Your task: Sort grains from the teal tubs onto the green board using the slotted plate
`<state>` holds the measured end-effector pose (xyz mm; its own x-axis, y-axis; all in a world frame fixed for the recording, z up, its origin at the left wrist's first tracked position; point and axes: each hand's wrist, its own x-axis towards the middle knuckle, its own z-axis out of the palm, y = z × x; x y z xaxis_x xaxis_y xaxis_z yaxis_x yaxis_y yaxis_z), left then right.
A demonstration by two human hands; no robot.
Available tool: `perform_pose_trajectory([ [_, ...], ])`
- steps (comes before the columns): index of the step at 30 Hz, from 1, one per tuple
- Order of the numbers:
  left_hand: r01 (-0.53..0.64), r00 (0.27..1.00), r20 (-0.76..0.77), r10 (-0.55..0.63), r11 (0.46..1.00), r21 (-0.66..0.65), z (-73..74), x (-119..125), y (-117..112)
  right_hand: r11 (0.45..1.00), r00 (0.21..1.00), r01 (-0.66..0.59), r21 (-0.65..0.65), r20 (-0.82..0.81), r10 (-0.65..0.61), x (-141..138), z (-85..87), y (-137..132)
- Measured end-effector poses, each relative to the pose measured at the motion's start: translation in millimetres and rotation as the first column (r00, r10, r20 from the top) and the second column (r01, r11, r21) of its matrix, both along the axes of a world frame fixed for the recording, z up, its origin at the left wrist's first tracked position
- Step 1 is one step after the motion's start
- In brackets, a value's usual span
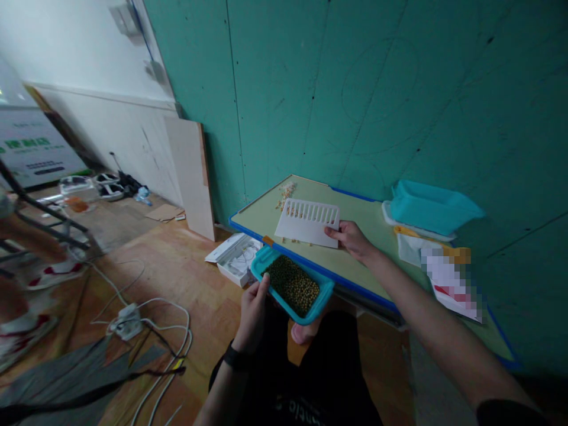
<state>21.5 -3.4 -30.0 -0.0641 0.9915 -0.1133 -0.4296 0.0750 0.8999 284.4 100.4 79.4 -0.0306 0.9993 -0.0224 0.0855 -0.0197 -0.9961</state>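
My left hand grips the near left rim of a blue plastic tray, thumb over the edge. In the tray lie beans, dark green ones on the left and yellowish ones on the right. My right hand is closed on the right edge of a white slotted board, which has a row of long openings along its far side. The board is over the table, beyond the tray. Pale yellowish bits are scattered on the tabletop beside the board and along its near edge.
The green table with blue edging stands against a green wall. At its right are a blue bin, cloths and a printed packet. An open white box and a power strip with cables lie on the floor. Another person's legs show left.
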Motion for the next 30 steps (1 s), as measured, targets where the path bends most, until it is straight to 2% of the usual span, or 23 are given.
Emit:
perform_pose_trajectory([
  [7, 0.024, 0.999, 0.026, -0.023, 1.000, -0.015, -0.8, -1, 0, 1.000, 1.000, 0.002, 0.004, 0.002, -0.002, 0, -1.9, -1],
  [12, 0.013, 0.999, 0.035, -0.012, 1.000, -0.028, 5.4, 0, 0, 0.999, 1.000, -0.013, 0.043, 0.015, 0.012, -1, -2.6, -3],
  [20, -0.017, 1.000, 0.011, 0.017, 0.999, -0.044, 11.4, 4, 0, 0.992, 0.987, 0.006, 0.125, 0.161, -0.026, 0, -6.0, -9],
  [26, -0.100, 0.995, -0.016, 0.100, 0.995, -0.012, 13.4, 5, 4, 0.971, 0.961, -0.016, 0.237, 0.271, -0.050, -15, -1.7, -33],
  [30, -0.121, 0.993, 0.003, 0.121, 0.993, -0.011, 12.7, 4, 9, 0.944, 0.932, 0.010, 0.329, 0.339, -0.128, -28, -4.3, -57],
])
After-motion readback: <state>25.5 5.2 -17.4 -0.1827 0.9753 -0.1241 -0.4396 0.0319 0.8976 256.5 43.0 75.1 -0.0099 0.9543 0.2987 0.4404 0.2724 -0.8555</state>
